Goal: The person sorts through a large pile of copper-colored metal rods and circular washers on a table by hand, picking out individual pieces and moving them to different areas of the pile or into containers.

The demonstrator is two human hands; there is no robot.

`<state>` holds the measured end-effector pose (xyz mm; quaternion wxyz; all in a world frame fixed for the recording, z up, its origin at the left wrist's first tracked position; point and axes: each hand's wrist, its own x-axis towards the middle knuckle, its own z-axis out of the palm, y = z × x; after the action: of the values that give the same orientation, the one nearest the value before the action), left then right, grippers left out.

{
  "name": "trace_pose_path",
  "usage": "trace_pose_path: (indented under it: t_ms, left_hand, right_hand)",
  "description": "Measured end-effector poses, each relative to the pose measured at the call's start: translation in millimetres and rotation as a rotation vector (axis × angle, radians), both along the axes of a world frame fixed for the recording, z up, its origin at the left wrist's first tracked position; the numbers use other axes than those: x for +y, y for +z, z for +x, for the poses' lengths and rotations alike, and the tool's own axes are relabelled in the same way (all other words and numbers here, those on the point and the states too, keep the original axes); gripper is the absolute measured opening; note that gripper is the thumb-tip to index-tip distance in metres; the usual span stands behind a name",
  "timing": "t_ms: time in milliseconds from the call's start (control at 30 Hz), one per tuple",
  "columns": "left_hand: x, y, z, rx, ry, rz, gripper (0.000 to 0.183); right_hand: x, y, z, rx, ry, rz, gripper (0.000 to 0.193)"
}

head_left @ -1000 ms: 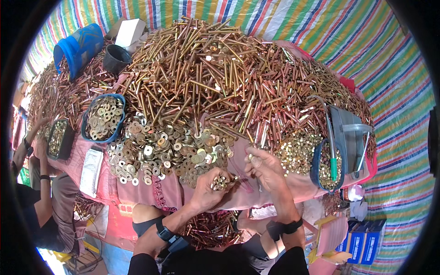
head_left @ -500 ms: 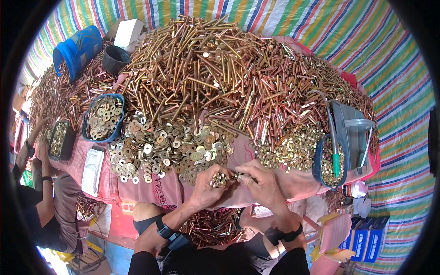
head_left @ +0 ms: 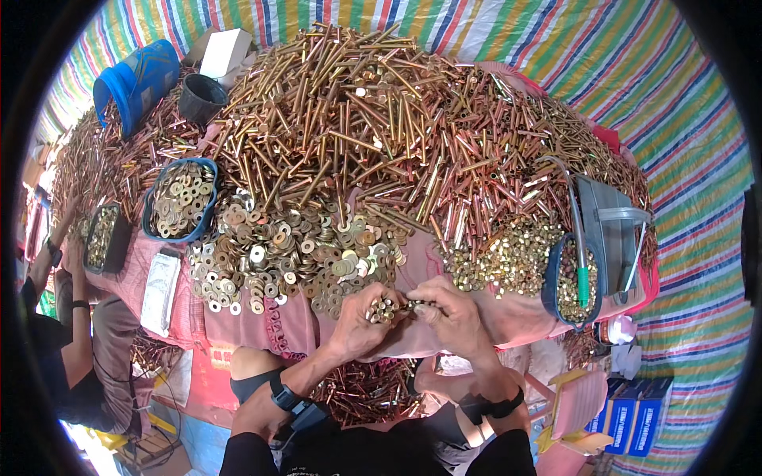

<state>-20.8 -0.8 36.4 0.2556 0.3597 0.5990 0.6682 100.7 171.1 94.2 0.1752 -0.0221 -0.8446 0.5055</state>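
Note:
My left hand [head_left: 359, 324] is closed around a bundle of bolts [head_left: 382, 310], whose brass-coloured ends face up between the fingers. Beside it my right hand [head_left: 447, 313] pinches at a small metal piece by the fingertips; its exact kind is too small to tell. Both hands are close together over the front edge of the cloth-covered table. Flat washers [head_left: 274, 246] lie in a heap beyond my left hand. A pile of small nuts [head_left: 504, 258] is to the right, beyond my right hand. Behind them rises a large mound of long, copper-toned bolts and sleeves [head_left: 341, 119].
A blue-rimmed basin of washers [head_left: 148, 208] and a silver tray [head_left: 161, 292] stand left; a dark blue container [head_left: 550, 285] and grey dustpan [head_left: 611, 238] right. Blue [head_left: 127, 95] and black [head_left: 202, 100] buckets sit far left. Another person's arm [head_left: 77, 321] reaches in at left.
My hands stay almost in place, with only slight finger motion around the bundle. The whole view shifts very slightly.

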Motion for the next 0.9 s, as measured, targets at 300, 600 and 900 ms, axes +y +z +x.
trace_pose_path:
  t_ms: [300,600,900]
  left_hand:
    - [1,-1,1,-0.056,-0.017,0.029,0.018]
    - [-2,-1,0,-0.005,-0.023,-0.012,0.019]
    - [-1,-1,1,0.007,-0.007,-0.027,0.020]
  right_hand:
    - [-8,-6,2,-0.122,-0.158,-0.017,0.027]
    - [-9,4,3,-0.021,-0.101,0.171,0.030]
    - [-10,-8,2,-0.130,-0.165,-0.178,0.029]
